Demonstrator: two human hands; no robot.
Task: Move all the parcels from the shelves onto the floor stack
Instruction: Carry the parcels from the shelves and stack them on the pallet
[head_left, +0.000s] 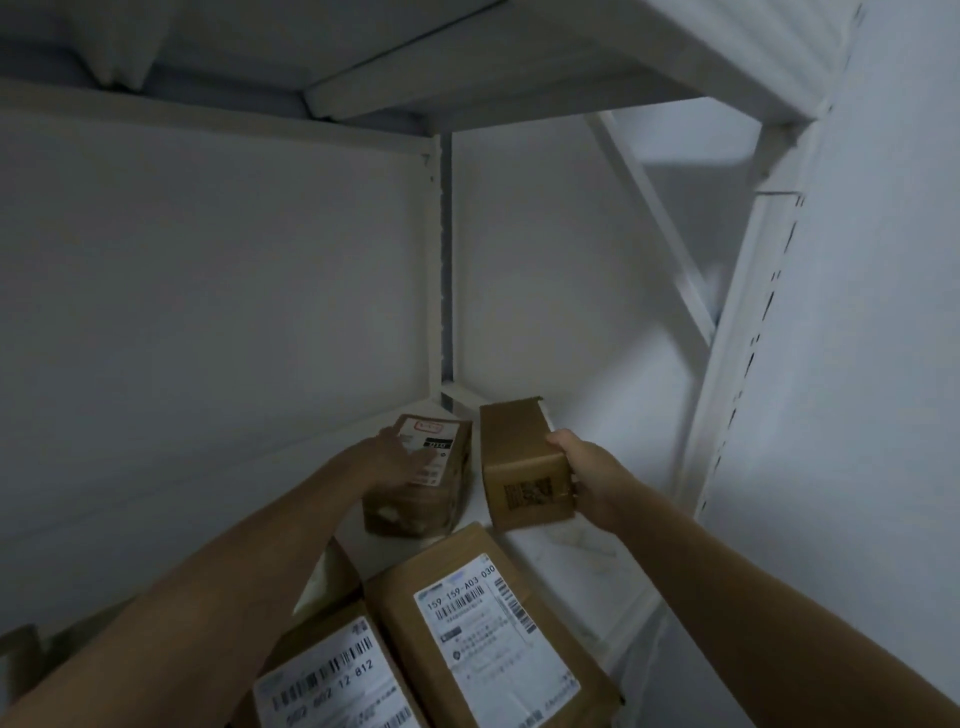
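The labelled parcel (415, 501) under my left hand (396, 460) is matt brown cardboard, its label (427, 446) smooth white paper. The plain parcel (517, 457) in my right hand (589, 480) is the same dull cardboard. The shelf (550, 551) looks like matt white-painted metal.

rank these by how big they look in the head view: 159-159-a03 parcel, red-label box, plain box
1. The 159-159-A03 parcel looks largest, but it is also nearest the camera.
2. The red-label box and the plain box look about alike, so they are left unranked.
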